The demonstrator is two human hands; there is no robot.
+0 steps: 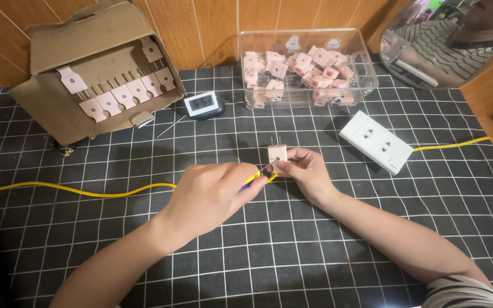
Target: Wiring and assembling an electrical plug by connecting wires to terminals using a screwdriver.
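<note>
The near half of the checked cloth (269, 256) lies open apart from the two forearms. Farther back, passage narrows: a cardboard box (95, 68) blocks the left, a clear tub (309, 67) the middle, a white socket block (375, 141) the right. A yellow cable (75, 190) crosses low, probably flat enough to clear.

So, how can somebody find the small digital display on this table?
Start at the tilted brown cardboard box at the far left of the black checked cloth. Just right of its lower corner stands the small white-framed digital display, the only thing there with a screen.
</note>
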